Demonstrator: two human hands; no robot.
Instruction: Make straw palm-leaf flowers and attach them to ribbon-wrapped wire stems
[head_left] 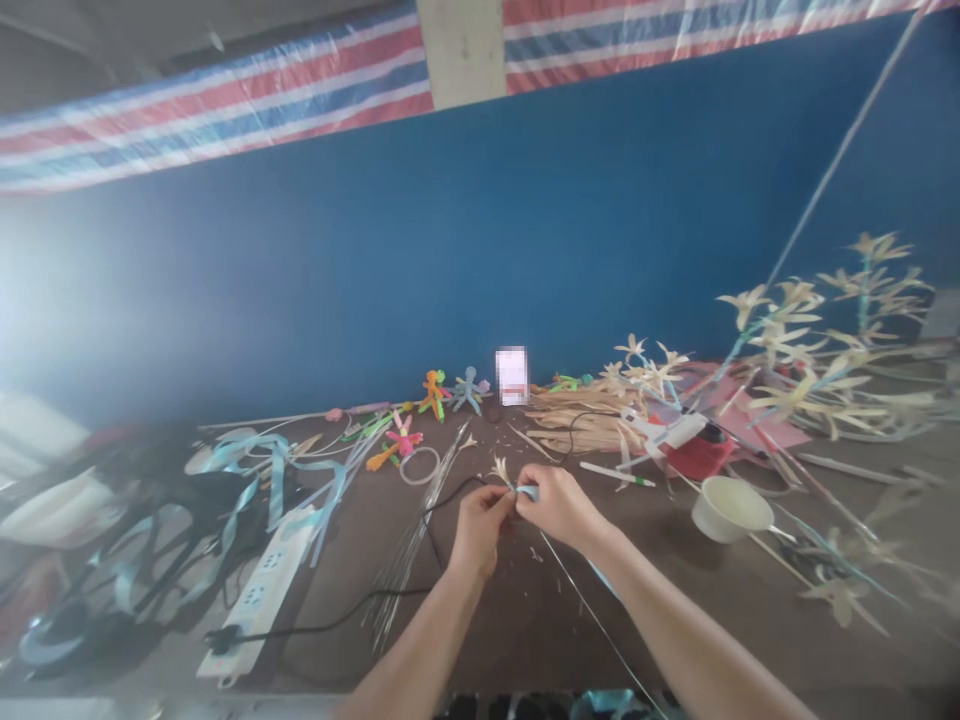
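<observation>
In the middle of the head view, my left hand (480,522) is closed in a pinch at the base of a small cream-coloured artificial flower (500,469). Close beside it, my right hand (561,508) pinches a light-blue ribbon (529,492) against the flower's base. The fingertips of both hands nearly touch. A thin wire (592,612) runs from under my right hand toward the table's front edge; its join to the flower is hidden by my fingers. More blue ribbon shows along the right forearm.
A power strip (262,590) with a black cable lies left, near loose blue ribbons (277,470). Thin wires (420,530) lie beside my left forearm. At right are a white cup (731,508), finished flower stems (795,320) and a red item (697,455). A blue wall (450,240) stands behind.
</observation>
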